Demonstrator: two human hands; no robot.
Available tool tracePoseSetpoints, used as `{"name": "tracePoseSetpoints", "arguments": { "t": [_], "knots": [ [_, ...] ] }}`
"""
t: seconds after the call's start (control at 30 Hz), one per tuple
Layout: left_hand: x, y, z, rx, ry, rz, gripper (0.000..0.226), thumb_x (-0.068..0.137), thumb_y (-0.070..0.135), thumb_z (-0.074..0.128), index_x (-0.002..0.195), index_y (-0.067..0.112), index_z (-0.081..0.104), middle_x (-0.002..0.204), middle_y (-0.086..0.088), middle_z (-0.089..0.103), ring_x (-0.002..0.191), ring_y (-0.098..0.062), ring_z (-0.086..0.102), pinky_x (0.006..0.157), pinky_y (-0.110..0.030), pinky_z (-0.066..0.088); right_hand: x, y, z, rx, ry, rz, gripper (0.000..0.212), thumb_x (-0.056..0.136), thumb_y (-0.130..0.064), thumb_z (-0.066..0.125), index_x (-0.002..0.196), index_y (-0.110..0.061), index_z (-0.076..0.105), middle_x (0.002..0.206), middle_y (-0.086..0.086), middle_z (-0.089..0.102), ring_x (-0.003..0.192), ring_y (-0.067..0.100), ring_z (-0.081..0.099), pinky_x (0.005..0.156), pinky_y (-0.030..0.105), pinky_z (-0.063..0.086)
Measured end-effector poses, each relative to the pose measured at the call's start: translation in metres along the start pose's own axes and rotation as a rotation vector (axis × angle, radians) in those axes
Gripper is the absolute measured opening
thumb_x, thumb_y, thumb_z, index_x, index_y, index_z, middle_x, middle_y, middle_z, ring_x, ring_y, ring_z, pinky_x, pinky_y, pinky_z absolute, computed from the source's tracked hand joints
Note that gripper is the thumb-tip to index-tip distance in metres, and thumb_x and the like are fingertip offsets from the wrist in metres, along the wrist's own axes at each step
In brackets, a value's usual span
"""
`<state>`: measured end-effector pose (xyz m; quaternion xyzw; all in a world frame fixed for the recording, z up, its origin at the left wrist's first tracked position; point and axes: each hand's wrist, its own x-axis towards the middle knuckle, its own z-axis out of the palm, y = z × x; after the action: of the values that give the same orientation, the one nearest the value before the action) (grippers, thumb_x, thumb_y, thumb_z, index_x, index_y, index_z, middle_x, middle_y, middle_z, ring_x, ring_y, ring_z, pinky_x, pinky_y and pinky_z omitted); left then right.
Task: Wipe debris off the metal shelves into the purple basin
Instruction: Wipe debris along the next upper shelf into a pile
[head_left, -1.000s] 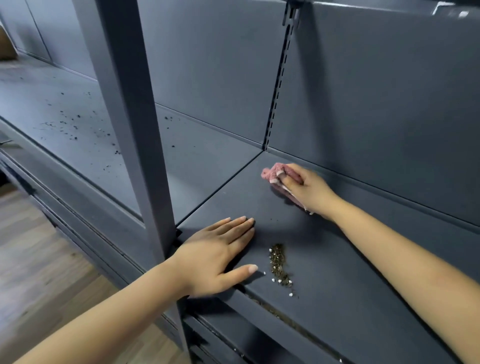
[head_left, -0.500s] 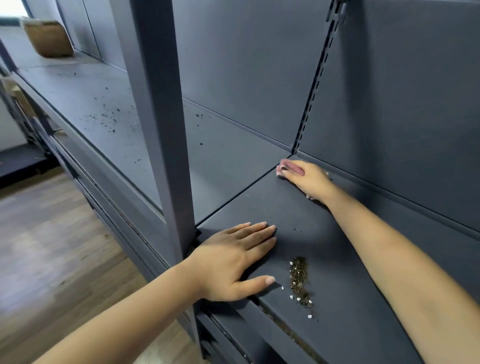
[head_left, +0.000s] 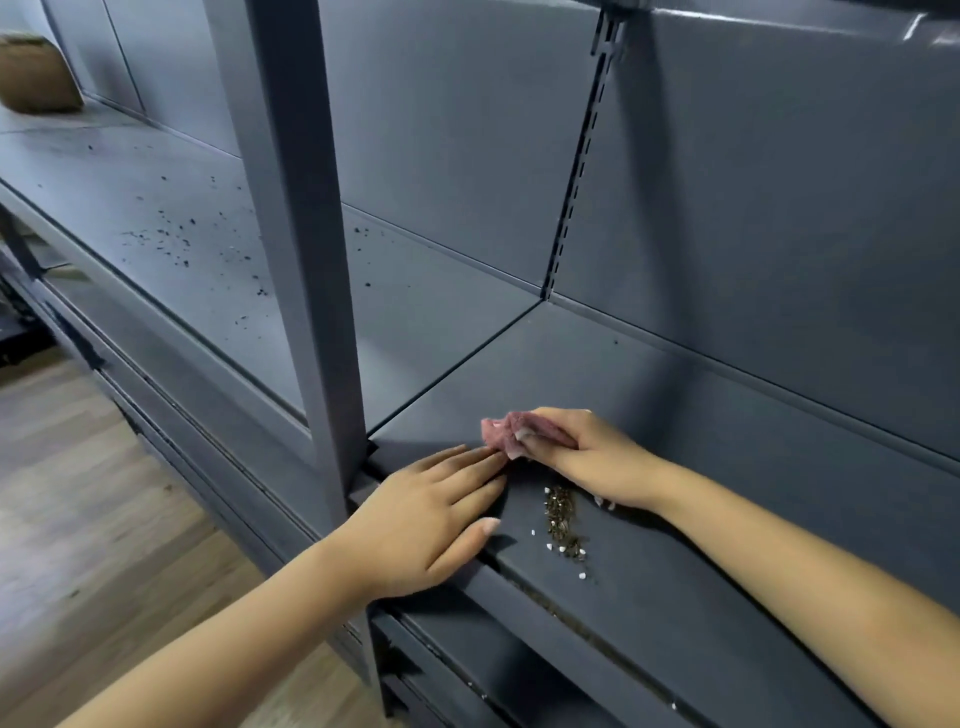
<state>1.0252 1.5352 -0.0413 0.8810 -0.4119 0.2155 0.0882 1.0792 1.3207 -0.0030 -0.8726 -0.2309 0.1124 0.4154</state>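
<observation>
- The dark grey metal shelf on the right carries both hands near its front left corner, beside the grey upright post that rises from the front edge.
- The left hand lies flat on the shelf at that corner, palm down, fingers straight and held close together, thumb stretched out to the side along the front edge. It holds nothing.
- The right hand rests on the shelf just behind and to the right of the left one, its fingers curled round a crumpled pink cloth. The cloth sticks out past the fingertips to the left and comes close to the tips of the left fingers; whether they touch cannot be told.
- A small heap of brown crumbs and white grains lies on the shelf between the two hands, near the front edge, with the left thumb just to its left and the right wrist just to its right. A few white grains lie loose around the heap.
- More fine debris sits in the groove along the front lip of the shelf, right of the left hand.
- The neighbouring grey shelf to the left of the post is sprinkled with dark specks, mostly toward its middle.
- A brown woven basket stands at the far left end of that neighbouring shelf, against the back panel.
- A wooden plank floor shows below the shelves on the left.
- The purple basin does not appear in this view.
</observation>
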Motion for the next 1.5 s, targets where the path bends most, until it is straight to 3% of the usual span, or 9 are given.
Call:
{"name": "tracePoseSetpoints", "arguments": {
  "t": [0.23,0.37,0.47,0.73,0.87,1.0,1.17,1.27,1.5],
  "knots": [
    [-0.033,-0.008,-0.013,0.183,0.044,-0.127,0.063,0.103,0.037,0.017,0.121,-0.003,0.062,0.132,-0.02,0.056,0.121,-0.033,0.055,0.107,-0.036,0.029,0.008,-0.013,-0.008,0.06,0.057,-0.008,0.041,0.086,-0.052,0.05,0.108,-0.021,0.065,0.113,-0.006,0.069,0.111,0.011,0.061,0.103,0.03,0.043],
    [-0.038,-0.022,-0.006,0.224,0.035,-0.134,0.065,0.103,0.038,0.018,0.119,-0.007,0.063,0.128,-0.022,0.058,0.119,-0.034,0.057,0.109,-0.034,0.027,0.045,-0.008,-0.025,0.011,0.264,0.052,0.032,0.086,-0.058,0.046,0.098,-0.034,0.066,0.109,-0.004,0.069,0.101,0.028,0.065,0.084,0.054,0.053],
    [-0.038,-0.024,0.004,0.23,0.109,-0.109,0.065,0.102,0.037,0.02,0.114,-0.007,0.065,0.123,-0.022,0.061,0.115,-0.034,0.06,0.107,-0.034,0.031,0.07,0.007,-0.036,0.066,0.395,0.137,0.018,0.094,-0.042,0.049,0.087,-0.034,0.063,0.11,-0.004,0.068,0.107,0.02,0.063,0.095,0.045,0.049],
    [-0.038,-0.028,0.01,0.257,0.167,-0.087,0.064,0.102,0.037,0.021,0.116,-0.008,0.064,0.124,-0.023,0.06,0.116,-0.034,0.059,0.105,-0.037,0.036,0.098,-0.004,-0.003,-0.054,0.123,0.125,0.03,0.069,-0.066,0.054,0.091,-0.049,0.064,0.094,-0.018,0.07,0.098,0.016,0.066,0.095,0.039,0.05],
    [-0.037,-0.027,0.011,0.266,0.173,-0.092,0.063,0.102,0.036,0.021,0.115,-0.008,0.064,0.124,-0.023,0.061,0.115,-0.035,0.06,0.105,-0.037,0.036,0.064,-0.026,0.009,-0.025,-0.03,0.001,0.005,0.092,-0.019,0.059,0.092,-0.019,0.064,0.087,-0.005,0.065,0.08,0.003,0.062,0.082,0.018,0.046],
    [-0.037,-0.026,0.01,0.277,0.144,-0.101,0.065,0.103,0.036,0.018,0.115,-0.008,0.064,0.124,-0.023,0.061,0.114,-0.035,0.06,0.105,-0.037,0.033,0.025,-0.016,0.007,-0.074,-0.101,-0.04,0.011,0.092,-0.018,0.06,0.101,-0.018,0.066,0.111,-0.002,0.067,0.118,0.004,0.055,0.102,0.027,0.038],
    [-0.04,-0.022,0.009,0.249,0.079,-0.143,0.063,0.103,0.037,0.015,0.126,-0.007,0.054,0.132,-0.024,0.055,0.124,-0.035,0.052,0.11,-0.038,0.028,-0.001,-0.019,0.001,-0.094,-0.181,-0.026,0.026,0.091,-0.016,0.06,0.111,-0.033,0.064,0.115,-0.019,0.063,0.109,-0.01,0.053,0.097,0.017,0.038],
    [-0.041,-0.02,0.006,0.23,0.094,-0.154,0.058,0.103,0.039,0.013,0.134,-0.004,0.037,0.142,-0.023,0.04,0.133,-0.03,0.035,0.115,-0.034,0.017,0.012,-0.033,-0.002,-0.094,-0.112,-0.05,0.019,0.092,-0.023,0.06,0.088,-0.041,0.064,0.096,-0.016,0.068,0.096,0.002,0.061,0.092,0.026,0.044],
    [-0.042,-0.017,0.007,0.233,0.091,-0.186,0.061,0.103,0.04,0.01,0.139,-0.006,0.028,0.144,-0.023,0.036,0.137,-0.028,0.027,0.117,-0.034,0.013,0.069,-0.045,0.022,-0.132,0.01,-0.049,0.015,0.092,-0.024,0.055,0.1,-0.032,0.064,0.108,-0.008,0.068,0.107,0.01,0.059,0.104,0.033,0.04]
  ]
}}
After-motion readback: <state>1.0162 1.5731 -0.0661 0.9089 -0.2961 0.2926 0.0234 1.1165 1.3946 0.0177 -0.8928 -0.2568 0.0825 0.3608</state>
